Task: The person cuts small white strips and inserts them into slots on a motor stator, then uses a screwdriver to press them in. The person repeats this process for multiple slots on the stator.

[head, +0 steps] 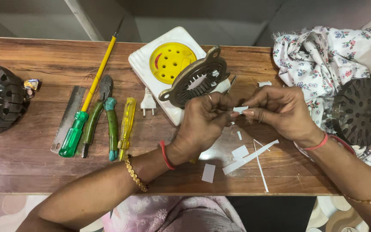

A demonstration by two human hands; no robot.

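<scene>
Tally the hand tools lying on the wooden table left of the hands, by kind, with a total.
Screwdrivers: 2, a long green-handled screwdriver and a short yellow-handled screwdriver
Pliers: 1, green-handled pliers
Flat metal file: 1
Total: 4

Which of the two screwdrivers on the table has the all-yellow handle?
The short screwdriver right of the pliers, with a clear yellow handle. The long screwdriver left of them has a green grip and yellow shaft.

A wooden table point(35, 172) carries screwdrivers point(127, 124), pliers point(104, 116), paper strips point(250, 157).
</scene>
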